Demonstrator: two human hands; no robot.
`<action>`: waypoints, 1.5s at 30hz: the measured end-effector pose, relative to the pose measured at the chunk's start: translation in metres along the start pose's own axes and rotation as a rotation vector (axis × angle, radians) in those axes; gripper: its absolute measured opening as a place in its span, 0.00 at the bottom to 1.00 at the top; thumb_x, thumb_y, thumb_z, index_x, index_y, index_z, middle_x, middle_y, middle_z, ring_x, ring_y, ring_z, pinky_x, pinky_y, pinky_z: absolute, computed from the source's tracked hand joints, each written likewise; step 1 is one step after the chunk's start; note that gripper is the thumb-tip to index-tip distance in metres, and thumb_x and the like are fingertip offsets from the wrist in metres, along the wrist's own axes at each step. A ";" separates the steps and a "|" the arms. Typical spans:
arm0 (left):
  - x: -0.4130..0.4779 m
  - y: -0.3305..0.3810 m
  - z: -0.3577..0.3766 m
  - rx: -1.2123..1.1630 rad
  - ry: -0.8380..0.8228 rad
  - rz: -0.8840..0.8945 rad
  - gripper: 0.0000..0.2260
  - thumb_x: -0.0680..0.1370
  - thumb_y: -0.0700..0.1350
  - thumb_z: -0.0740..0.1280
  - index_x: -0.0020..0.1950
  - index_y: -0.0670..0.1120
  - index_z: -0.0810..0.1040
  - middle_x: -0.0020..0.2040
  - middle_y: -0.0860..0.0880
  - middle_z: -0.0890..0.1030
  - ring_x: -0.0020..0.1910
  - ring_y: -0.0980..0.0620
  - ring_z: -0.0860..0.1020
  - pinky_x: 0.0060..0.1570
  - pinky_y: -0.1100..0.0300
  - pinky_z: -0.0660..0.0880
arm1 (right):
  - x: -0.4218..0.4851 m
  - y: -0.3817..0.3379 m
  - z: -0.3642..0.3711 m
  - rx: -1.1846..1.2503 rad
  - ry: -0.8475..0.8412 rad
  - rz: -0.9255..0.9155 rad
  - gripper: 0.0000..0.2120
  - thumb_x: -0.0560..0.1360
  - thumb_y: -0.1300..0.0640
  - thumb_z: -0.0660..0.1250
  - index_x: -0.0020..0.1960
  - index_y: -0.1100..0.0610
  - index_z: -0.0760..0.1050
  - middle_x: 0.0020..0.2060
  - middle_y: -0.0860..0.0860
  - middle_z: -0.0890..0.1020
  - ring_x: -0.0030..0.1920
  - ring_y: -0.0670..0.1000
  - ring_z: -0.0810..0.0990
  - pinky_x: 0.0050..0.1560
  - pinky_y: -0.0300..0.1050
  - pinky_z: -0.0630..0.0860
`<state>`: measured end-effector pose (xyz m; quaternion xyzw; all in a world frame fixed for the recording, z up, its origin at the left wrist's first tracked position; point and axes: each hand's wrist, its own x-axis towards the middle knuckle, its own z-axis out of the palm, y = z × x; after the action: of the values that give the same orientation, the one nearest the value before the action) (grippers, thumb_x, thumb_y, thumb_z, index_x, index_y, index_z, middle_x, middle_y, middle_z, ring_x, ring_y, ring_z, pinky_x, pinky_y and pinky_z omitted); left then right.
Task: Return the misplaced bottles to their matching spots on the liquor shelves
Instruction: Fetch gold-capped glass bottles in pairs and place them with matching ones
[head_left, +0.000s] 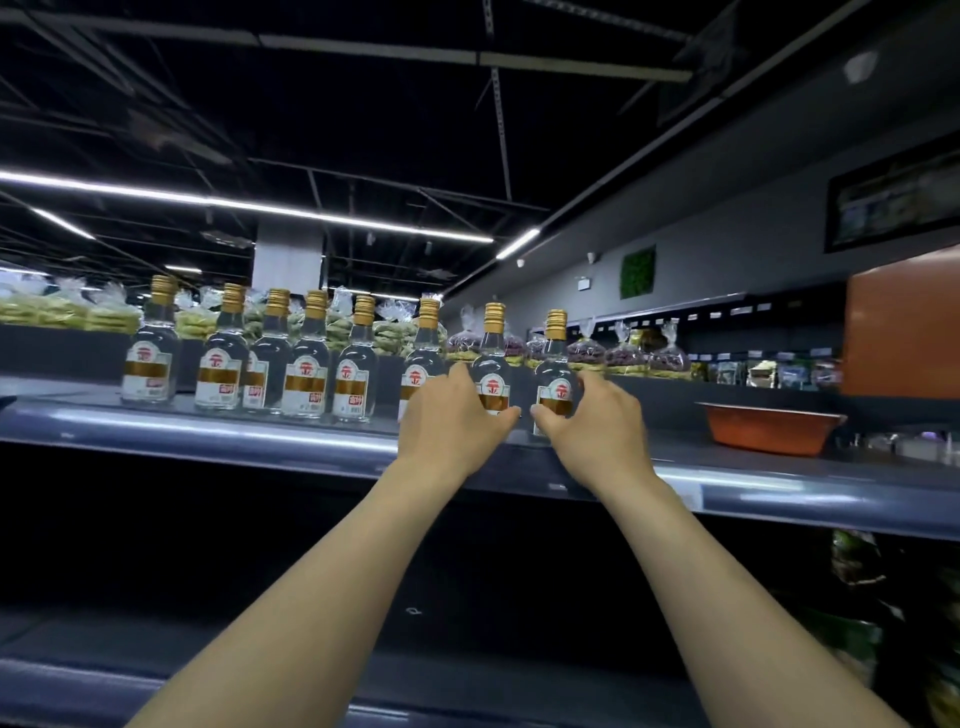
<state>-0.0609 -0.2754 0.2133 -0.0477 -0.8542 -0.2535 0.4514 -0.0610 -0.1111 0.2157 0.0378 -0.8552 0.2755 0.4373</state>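
Observation:
Several clear liquor bottles with gold caps and white, gold and red labels stand in a row on the top shelf (208, 431). My left hand (452, 415) curls around the lower body of one bottle (492, 358), thumb in front of its label. My right hand (592, 415) grips the rightmost bottle (556, 358) at its base, fingers wrapped round the right side. Another bottle (427, 353) stands just left of my left hand, partly hidden by it. Both held bottles are upright on the shelf.
An orange tub (774, 426) sits on the shelf to the right. Bagged goods line a farther shelf behind the bottles. An orange panel (904, 332) rises at far right. The lower shelf below is dark, with packaged goods at its right end.

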 end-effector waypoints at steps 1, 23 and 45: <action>0.002 0.002 0.002 0.012 0.000 -0.006 0.34 0.71 0.67 0.72 0.64 0.42 0.74 0.50 0.45 0.82 0.53 0.43 0.80 0.41 0.55 0.71 | 0.002 -0.001 0.003 -0.010 0.011 0.014 0.25 0.73 0.39 0.73 0.61 0.55 0.75 0.55 0.51 0.81 0.52 0.55 0.77 0.47 0.47 0.71; 0.016 0.025 -0.004 -0.403 0.092 0.087 0.18 0.70 0.59 0.77 0.49 0.47 0.80 0.39 0.52 0.83 0.42 0.49 0.81 0.44 0.51 0.80 | 0.002 0.007 -0.031 0.116 0.235 0.110 0.14 0.66 0.42 0.80 0.39 0.51 0.82 0.32 0.41 0.83 0.37 0.40 0.81 0.35 0.32 0.73; -0.263 0.371 0.042 -0.919 -0.419 0.277 0.14 0.68 0.58 0.78 0.46 0.52 0.82 0.36 0.57 0.82 0.38 0.55 0.82 0.37 0.60 0.75 | -0.251 0.210 -0.390 -0.577 0.486 0.331 0.17 0.68 0.44 0.80 0.50 0.53 0.82 0.34 0.43 0.80 0.36 0.48 0.81 0.36 0.39 0.72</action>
<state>0.1777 0.1051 0.1297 -0.4032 -0.7124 -0.5251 0.2328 0.3129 0.2190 0.1122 -0.2907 -0.7637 0.0917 0.5691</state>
